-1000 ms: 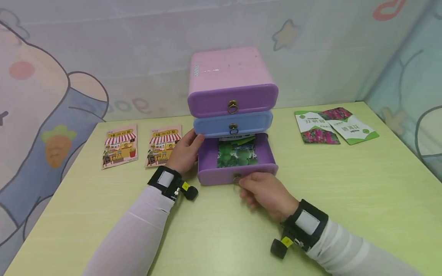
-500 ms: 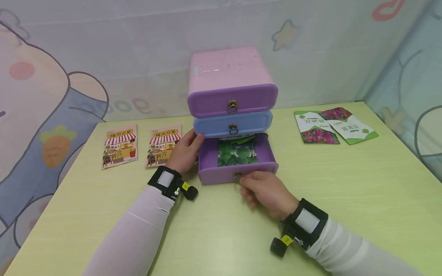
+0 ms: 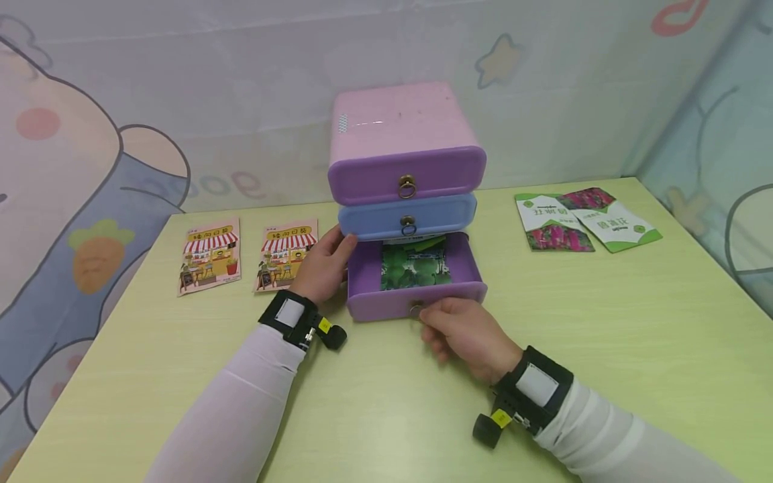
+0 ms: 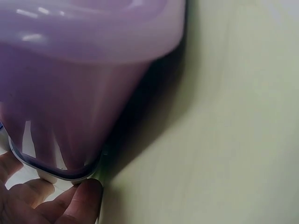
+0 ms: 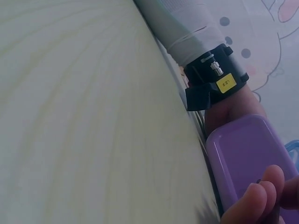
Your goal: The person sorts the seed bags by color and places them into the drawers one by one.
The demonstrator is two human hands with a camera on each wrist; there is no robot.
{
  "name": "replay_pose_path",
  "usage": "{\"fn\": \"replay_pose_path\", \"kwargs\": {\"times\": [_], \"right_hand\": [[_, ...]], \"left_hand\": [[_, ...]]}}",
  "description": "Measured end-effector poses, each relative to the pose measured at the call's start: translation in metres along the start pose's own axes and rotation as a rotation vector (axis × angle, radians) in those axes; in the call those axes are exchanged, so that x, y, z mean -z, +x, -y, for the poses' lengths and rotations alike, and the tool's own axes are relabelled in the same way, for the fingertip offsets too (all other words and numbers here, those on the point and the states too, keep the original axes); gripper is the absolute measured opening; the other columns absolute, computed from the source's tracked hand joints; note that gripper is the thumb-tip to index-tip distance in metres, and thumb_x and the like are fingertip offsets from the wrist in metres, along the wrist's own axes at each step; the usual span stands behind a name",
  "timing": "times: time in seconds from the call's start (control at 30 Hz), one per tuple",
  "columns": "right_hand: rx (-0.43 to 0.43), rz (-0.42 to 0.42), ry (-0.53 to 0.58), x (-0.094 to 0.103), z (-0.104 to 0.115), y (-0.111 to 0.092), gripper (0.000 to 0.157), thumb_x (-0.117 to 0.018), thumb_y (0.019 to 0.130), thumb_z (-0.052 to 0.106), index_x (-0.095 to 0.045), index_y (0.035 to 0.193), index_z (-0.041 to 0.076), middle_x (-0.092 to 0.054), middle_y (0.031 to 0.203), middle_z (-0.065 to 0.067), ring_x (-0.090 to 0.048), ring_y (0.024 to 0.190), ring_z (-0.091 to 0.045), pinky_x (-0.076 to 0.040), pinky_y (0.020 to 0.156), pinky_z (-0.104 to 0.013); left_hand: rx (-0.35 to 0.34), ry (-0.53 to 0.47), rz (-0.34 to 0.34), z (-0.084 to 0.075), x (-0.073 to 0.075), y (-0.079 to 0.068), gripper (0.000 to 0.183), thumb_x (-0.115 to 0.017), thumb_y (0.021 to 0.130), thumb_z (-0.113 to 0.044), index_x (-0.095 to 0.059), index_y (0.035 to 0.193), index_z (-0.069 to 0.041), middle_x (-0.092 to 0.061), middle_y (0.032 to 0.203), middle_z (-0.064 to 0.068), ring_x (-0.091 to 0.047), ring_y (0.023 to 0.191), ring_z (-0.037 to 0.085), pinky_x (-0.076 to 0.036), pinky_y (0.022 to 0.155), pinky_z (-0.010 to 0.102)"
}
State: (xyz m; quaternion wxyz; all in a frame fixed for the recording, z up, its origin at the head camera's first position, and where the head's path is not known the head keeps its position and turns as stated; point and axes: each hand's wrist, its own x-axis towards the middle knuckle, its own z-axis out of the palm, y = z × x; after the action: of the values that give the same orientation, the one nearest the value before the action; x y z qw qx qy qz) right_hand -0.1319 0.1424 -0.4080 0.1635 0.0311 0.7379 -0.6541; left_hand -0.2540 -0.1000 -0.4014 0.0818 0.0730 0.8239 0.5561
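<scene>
A small drawer cabinet (image 3: 398, 121) with a pink top stands at the back of the table. Its upper purple drawer (image 3: 368, 181) and middle blue drawer (image 3: 368, 221) are pushed in. The lower purple drawer (image 3: 377, 307) is pulled out, with a green picture packet (image 3: 417, 268) lying inside. My right hand (image 3: 468, 335) pinches the ring pull (image 3: 416, 310) on the lower drawer's front, its thumb and finger covering part of it. My left hand (image 3: 323, 268) rests against the cabinet's left side, fingertips (image 4: 84, 200) at the rim of the lower casing.
Two pink packets (image 3: 209, 258) with a shop picture lie left of the cabinet, the nearer one partly behind my left hand. Two overlapping white and green flower packets (image 3: 616, 225) lie at the back right. A printed cloth (image 3: 253, 100) hangs behind the table.
The lower drawer has slid slightly inward, and my right hand has moved a little forward with its ring pull. My left hand stays in place.
</scene>
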Motion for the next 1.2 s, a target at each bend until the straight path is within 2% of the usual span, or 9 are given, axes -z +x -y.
{"fn": "replay_pose_path", "kwargs": {"times": [0.5,0.63,0.9,1.2], "right_hand": [[0.005,-0.022,0.016,-0.0018,0.0020,-0.0014,0.023,-0.057,0.106,0.016,-0.063,0.101,-0.006,-0.063,0.076,-0.002,-0.056,0.062,-0.014,-0.055,0.053,-0.026],[0.007,-0.035,0.023,-0.0025,0.0016,-0.0016,0.024,-0.057,0.106,0.016,-0.063,0.103,-0.007,-0.063,0.075,-0.002,-0.056,0.062,-0.014,-0.055,0.054,-0.025],[0.026,-0.046,0.037,-0.0040,-0.0010,-0.0020,0.024,-0.057,0.106,0.014,-0.064,0.105,-0.009,-0.063,0.075,-0.002,-0.055,0.062,-0.014,-0.054,0.055,-0.025],[0.020,-0.033,0.030,-0.0047,-0.0015,-0.0018,0.024,-0.058,0.106,0.016,-0.064,0.104,-0.008,-0.063,0.075,-0.001,-0.055,0.062,-0.014,-0.054,0.054,-0.026]], "left_hand": [[-0.031,0.085,-0.022,-0.0017,-0.0009,-0.0008,0.060,-0.044,0.110,-0.055,-0.032,0.166,-0.035,-0.045,0.166,0.003,-0.058,0.140,0.033,-0.058,0.106,0.049],[-0.038,0.107,-0.029,-0.0030,-0.0014,-0.0014,0.060,-0.043,0.110,-0.055,-0.032,0.166,-0.035,-0.044,0.167,0.002,-0.054,0.144,0.032,-0.054,0.112,0.050],[-0.053,0.127,-0.030,-0.0034,-0.0019,-0.0011,0.061,-0.043,0.111,-0.054,-0.033,0.166,-0.031,-0.043,0.168,0.002,-0.043,0.153,0.028,-0.038,0.126,0.049],[-0.040,0.110,-0.027,-0.0016,-0.0001,-0.0018,0.061,-0.044,0.110,-0.055,-0.034,0.166,-0.032,-0.044,0.167,0.002,-0.049,0.149,0.030,-0.045,0.121,0.049]]}}
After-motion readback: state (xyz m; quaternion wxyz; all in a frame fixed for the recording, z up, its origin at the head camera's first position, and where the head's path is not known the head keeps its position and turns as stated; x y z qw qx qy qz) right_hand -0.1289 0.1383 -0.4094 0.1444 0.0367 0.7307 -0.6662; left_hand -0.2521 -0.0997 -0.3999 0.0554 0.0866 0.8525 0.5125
